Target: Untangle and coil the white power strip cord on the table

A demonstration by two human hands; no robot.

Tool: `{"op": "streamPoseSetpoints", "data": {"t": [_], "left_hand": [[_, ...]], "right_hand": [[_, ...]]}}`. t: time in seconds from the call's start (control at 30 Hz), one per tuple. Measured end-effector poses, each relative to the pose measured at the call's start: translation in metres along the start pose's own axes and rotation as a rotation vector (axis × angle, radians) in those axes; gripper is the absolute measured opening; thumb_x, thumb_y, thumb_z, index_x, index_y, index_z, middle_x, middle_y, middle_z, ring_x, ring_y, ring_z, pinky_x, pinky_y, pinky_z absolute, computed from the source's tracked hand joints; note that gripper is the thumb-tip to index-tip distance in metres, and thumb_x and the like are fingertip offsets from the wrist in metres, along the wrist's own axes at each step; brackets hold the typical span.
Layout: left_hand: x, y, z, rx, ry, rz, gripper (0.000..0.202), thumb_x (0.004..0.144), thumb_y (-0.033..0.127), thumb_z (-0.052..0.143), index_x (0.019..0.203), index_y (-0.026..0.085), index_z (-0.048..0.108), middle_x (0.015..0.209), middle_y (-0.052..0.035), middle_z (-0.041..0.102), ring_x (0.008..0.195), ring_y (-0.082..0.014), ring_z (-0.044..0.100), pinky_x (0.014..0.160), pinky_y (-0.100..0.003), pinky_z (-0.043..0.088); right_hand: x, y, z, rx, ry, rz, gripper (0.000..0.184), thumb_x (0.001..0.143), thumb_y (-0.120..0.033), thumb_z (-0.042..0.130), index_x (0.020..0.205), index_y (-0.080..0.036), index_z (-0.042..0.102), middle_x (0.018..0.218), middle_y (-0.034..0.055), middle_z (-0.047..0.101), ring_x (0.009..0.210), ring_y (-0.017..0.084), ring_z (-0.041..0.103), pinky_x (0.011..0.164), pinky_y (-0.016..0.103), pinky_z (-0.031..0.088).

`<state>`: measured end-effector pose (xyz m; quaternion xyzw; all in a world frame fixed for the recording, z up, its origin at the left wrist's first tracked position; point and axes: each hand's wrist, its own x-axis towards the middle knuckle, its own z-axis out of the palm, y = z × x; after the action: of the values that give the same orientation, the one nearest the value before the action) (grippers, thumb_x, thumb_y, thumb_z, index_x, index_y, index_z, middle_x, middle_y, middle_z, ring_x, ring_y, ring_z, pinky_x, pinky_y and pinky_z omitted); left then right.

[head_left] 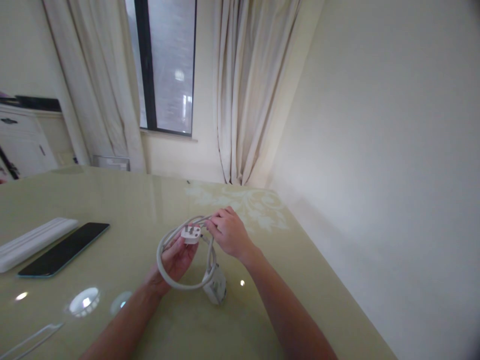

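Note:
A white plug [191,234] with its prongs facing up is held in my left hand [179,257], thumb and fingers closed around it. From the plug runs a grey-white cable [176,284], looped into a coil over my left wrist and palm. The fingers of my right hand [228,232] pinch the coil at its upper right. Below the coil, a white extension socket block [215,286] is at the cable's other end, low over the table or touching it; I cannot tell which. Parts of the cable are hidden behind my fingers.
On the glossy greenish table [123,200] to the left lie a dark phone [65,250] and a long white box [35,242]. A thin white cord [33,340] is at the lower left. The wall [375,175] borders the table's right edge; curtains [247,90] hang beyond.

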<state>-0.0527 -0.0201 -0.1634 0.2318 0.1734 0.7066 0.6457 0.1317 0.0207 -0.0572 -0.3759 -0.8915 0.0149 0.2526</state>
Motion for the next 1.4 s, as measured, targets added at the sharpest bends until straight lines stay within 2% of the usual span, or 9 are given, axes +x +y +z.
{"op": "streamPoseSetpoints", "data": {"t": [0.1,0.27,0.4,0.5,0.57,0.73,0.9,1.1,1.4], "left_hand": [[0.000,0.001,0.003,-0.006,0.020,0.004,0.032,0.079,0.018,0.087,0.110,0.018,0.082,0.123,-0.0112,0.080,0.113,-0.0220,0.076,0.099,-0.025,0.061],[0.000,0.006,0.006,0.039,0.029,0.015,0.037,0.082,0.026,0.088,0.117,0.018,0.080,0.126,-0.0130,0.078,0.109,-0.0250,0.076,0.086,-0.024,0.065],[0.003,0.009,0.011,0.072,0.106,0.018,0.028,0.083,0.023,0.086,0.110,0.018,0.081,0.124,-0.0115,0.079,0.112,-0.0234,0.075,0.095,-0.026,0.062],[-0.001,0.007,0.016,0.204,0.187,-0.101,0.021,0.084,0.023,0.085,0.104,0.017,0.082,0.116,-0.0124,0.081,0.098,-0.0211,0.078,0.086,-0.027,0.063],[-0.009,0.003,0.019,0.335,0.121,-0.205,0.029,0.084,0.028,0.086,0.110,0.017,0.082,0.119,-0.0144,0.080,0.098,-0.0223,0.077,0.086,-0.029,0.061],[-0.031,-0.006,0.026,0.462,-0.201,-0.350,0.043,0.088,0.047,0.082,0.121,0.020,0.081,0.132,-0.0148,0.074,0.121,-0.0264,0.067,0.109,-0.034,0.049],[-0.028,0.002,0.030,0.484,-0.230,-0.329,0.042,0.079,0.057,0.085,0.099,0.019,0.081,0.093,-0.0068,0.072,0.086,-0.0192,0.063,0.084,-0.031,0.051],[-0.025,0.004,0.026,0.647,-0.266,-0.326,0.037,0.094,0.055,0.068,0.098,0.018,0.074,0.093,-0.0048,0.066,0.085,-0.0171,0.058,0.079,-0.026,0.045],[-0.031,-0.009,0.028,0.546,-0.455,-0.561,0.033,0.096,0.050,0.063,0.094,0.017,0.070,0.087,-0.0042,0.060,0.075,-0.0164,0.057,0.075,-0.029,0.048]], "right_hand": [[-0.001,-0.001,-0.004,0.023,-0.068,-0.046,0.041,0.111,-0.042,0.050,0.100,-0.020,0.082,0.111,0.0060,0.074,0.110,0.018,0.055,0.107,0.035,0.036],[-0.006,-0.010,-0.007,0.093,-0.129,-0.052,0.036,0.095,-0.060,0.071,0.101,-0.026,0.084,0.122,0.0032,0.073,0.119,0.025,0.047,0.108,0.040,0.032],[-0.004,-0.014,-0.004,0.071,-0.147,-0.002,0.029,0.096,-0.046,0.073,0.083,-0.022,0.081,0.107,0.0042,0.074,0.116,0.026,0.046,0.105,0.041,0.030],[0.002,-0.011,-0.002,0.107,-0.102,0.127,0.032,0.098,-0.039,0.071,0.074,-0.020,0.079,0.097,0.0047,0.074,0.112,0.024,0.050,0.100,0.038,0.032],[0.006,-0.006,-0.001,0.203,-0.049,0.219,0.034,0.099,-0.035,0.069,0.071,-0.019,0.078,0.086,0.0036,0.073,0.104,0.021,0.056,0.100,0.036,0.033],[0.012,0.006,0.007,0.577,0.217,0.309,0.030,0.098,-0.028,0.068,0.072,-0.018,0.081,0.079,0.0022,0.072,0.092,0.017,0.064,0.095,0.030,0.039],[0.012,0.003,0.019,0.862,0.371,0.410,0.032,0.097,-0.035,0.066,0.073,-0.018,0.079,0.080,0.0015,0.068,0.080,0.016,0.061,0.077,0.028,0.041],[0.015,0.005,0.029,1.103,0.561,0.568,0.034,0.089,-0.048,0.069,0.075,-0.018,0.073,0.065,-0.0031,0.055,0.064,0.013,0.047,0.061,0.027,0.036],[0.010,0.072,-0.039,1.273,1.216,0.764,0.034,0.086,-0.049,0.075,0.078,-0.019,0.061,0.065,-0.0053,0.057,0.054,0.008,0.049,0.053,0.022,0.037]]}}
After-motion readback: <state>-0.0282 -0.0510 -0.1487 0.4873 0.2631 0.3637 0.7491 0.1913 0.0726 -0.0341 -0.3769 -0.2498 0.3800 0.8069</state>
